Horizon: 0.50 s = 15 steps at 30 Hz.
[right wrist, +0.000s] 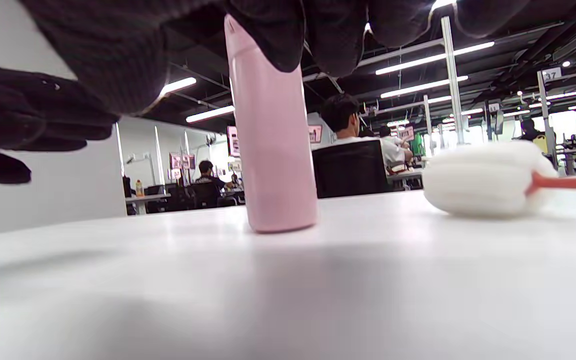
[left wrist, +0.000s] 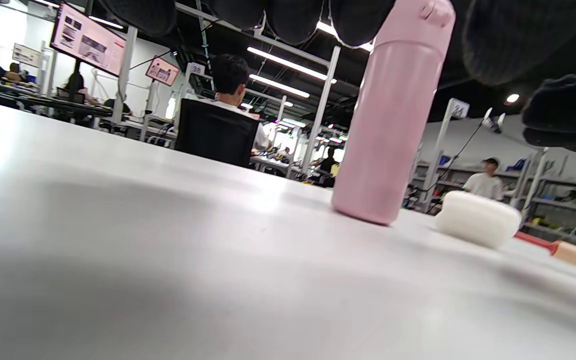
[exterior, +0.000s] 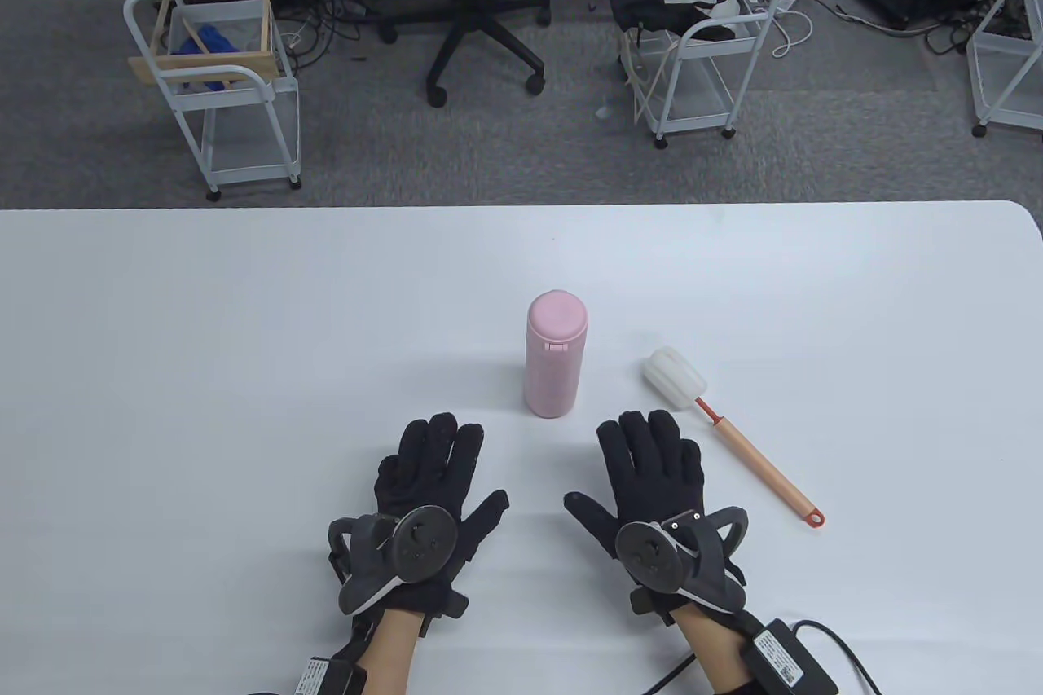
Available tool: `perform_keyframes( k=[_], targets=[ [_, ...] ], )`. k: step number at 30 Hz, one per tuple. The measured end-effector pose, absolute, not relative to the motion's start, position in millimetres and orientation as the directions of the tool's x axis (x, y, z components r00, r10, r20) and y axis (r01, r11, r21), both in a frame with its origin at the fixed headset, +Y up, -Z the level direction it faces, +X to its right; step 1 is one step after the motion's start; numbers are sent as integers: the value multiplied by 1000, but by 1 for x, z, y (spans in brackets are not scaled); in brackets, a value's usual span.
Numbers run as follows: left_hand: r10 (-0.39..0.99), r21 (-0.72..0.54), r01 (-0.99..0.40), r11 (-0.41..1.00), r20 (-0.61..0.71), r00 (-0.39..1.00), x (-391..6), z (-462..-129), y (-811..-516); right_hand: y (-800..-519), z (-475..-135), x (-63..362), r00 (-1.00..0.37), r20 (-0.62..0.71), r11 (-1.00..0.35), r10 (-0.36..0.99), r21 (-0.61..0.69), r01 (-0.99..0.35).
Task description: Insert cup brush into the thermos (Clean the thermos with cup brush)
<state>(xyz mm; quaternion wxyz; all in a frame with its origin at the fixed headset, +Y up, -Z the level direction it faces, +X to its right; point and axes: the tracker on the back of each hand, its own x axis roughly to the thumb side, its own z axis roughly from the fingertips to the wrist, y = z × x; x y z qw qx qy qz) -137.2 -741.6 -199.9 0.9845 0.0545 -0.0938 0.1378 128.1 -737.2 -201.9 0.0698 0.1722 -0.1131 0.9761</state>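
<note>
1. The left hand [exterior: 436,495] and right hand [exterior: 652,483] lie flat near the bottom centre of the table [exterior: 204,336], fingers spread, holding nothing.
2. The pink thermos [exterior: 555,353] stands upright at centre, lid closed; the cup brush [exterior: 729,434] lies right of it.
3. Risk — the lid blocks insertion, and the tall thermos could tip unless steadied.

Thermos [exterior: 555,353] stood upright mid-bench [exterior: 244,336]; cup brush [exterior: 728,433] lay to its right; left hand [exterior: 432,495] and right hand [exterior: 656,495] rested nearer, flanking it.
</note>
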Motion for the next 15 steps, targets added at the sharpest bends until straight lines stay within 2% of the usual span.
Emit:
perform_keyframes(
  k=[1,11,15],
  targets=[
    [249,71,-266,961,188,950,-137,-201,-743,-740,-204,129,-932,348,-975,101,-152,-163],
    [254,48,-265,963,166,953,-138,-204,-748,-747,-212,136,-923,340,-974,179,-68,-214],
    [263,40,-271,962,153,953,-141,-204,-749,-745,-211,131,-915,362,-972,176,-81,-219]
  ],
)
